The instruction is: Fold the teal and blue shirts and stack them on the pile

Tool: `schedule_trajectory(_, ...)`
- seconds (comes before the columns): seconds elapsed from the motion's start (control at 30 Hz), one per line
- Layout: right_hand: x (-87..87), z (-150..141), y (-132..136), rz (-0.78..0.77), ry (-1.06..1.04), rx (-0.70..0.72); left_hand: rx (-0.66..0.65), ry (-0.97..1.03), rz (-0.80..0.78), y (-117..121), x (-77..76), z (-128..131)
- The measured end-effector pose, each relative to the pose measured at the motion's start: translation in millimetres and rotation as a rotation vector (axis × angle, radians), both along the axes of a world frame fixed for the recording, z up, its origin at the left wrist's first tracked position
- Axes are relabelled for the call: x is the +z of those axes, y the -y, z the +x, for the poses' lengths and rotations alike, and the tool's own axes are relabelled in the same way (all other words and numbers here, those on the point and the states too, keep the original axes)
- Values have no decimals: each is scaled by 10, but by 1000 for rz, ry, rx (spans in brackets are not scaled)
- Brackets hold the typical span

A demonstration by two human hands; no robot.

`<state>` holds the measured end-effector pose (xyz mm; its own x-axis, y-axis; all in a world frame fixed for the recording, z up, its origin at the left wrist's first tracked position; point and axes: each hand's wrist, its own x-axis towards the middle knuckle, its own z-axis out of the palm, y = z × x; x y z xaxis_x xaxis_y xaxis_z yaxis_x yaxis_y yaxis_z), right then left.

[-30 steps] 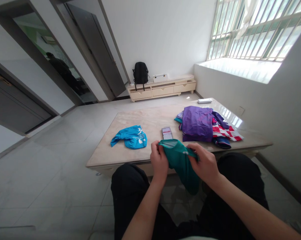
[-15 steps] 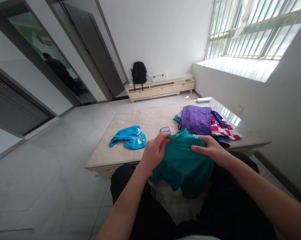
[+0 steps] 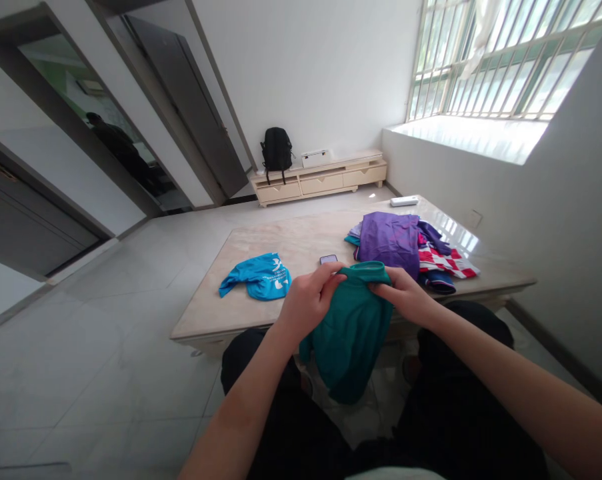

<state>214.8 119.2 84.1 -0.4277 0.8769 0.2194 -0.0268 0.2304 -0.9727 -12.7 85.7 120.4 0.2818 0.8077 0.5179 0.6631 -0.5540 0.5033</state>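
Between the fingertips of the left hand [image 3: 305, 299] and the right hand [image 3: 409, 295], a green garment [image 3: 353, 337] hangs from its banded opening, the cloth falling below the fingers in front of the near edge of the pale table [image 3: 275, 241]. Left thumb and fingers pinch the band at one end; right thumb and fingers pinch it at the other. Just beyond the left fingertips lies a phone [image 3: 329, 259], partly hidden by that hand. To the left of the left fingers, and apart from them, rests a blue garment [image 3: 257, 279] with white print. Beyond the right fingers sits a heap of clothes, a purple garment [image 3: 389, 240] on top and a red-and-white checked cloth [image 3: 443, 263] jutting to the right. Well beyond both sets of fingers, a black backpack [image 3: 277, 150] stands on a low cabinet [image 3: 325, 182].
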Motion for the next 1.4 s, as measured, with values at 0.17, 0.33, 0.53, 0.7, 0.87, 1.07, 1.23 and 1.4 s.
schedule_trajectory(0.17,130,-97,62,14,55,75,-18,4,-13,0,-50,11)
schedule_trajectory(0.33,264,-171,51,115,110,114,-38,130,-86,39,-92,79)
schedule_trajectory(0.53,291,-166,-36,244,102,-84,-82,472,-348,128,-431,108)
schedule_trajectory(0.7,320,56,-121,430,298,-164,-16,398,-528,115,-754,-67)
schedule_trajectory(0.87,347,349,-205,624,547,-247,14,359,-479,6,-679,-201)
schedule_trajectory(1.07,402,821,71,661,545,-292,-170,131,-494,156,-450,-163)
schedule_trajectory(1.23,340,1182,181,653,485,-280,-292,14,-421,38,-341,-105)
schedule_trajectory(1.4,468,1365,-906,609,491,-483,-282,-30,-288,-1239,-59,175)
